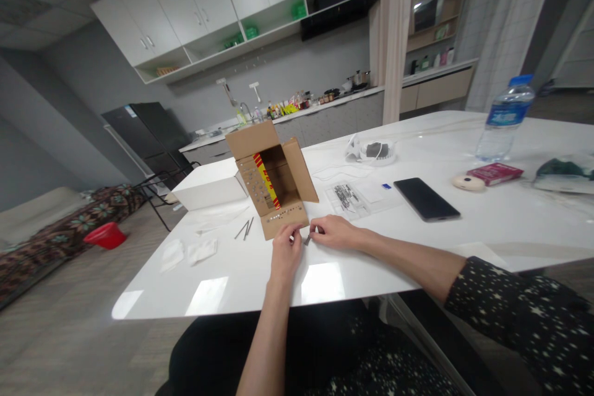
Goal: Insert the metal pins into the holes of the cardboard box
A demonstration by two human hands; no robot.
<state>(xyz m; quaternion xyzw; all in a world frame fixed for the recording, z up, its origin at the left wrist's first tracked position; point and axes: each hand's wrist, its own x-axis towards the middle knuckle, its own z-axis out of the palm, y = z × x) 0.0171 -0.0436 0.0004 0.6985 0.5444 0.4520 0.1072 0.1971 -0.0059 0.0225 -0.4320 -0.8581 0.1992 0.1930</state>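
One small grey piece [307, 240] stands at the tabletop end of my right hand's [335, 232] grip, pinched between thumb and forefinger, just in front of the open cardboard box [303, 173]. My left hand [286, 250] is beside it, fingers bent at the edge of the box's lower flap [284, 218]; whether they hold anything I cannot tell. Small shiny bits dot this flap and the left flap [254, 189], where a yellow-and-red strip [266, 180] runs beside the opening. Left of the lower flap lie three slender metal rods [245, 228]; farther left, crumpled white tissues [202, 251]. Behind the box on its left is a white box [208, 187]. To its right lie a clear case [343, 201] of metal parts and a dark phone [426, 199]. Toward the white table's [371, 275] far right, a blue-capped bottle [503, 120] stands upright near a pink packet [495, 174].
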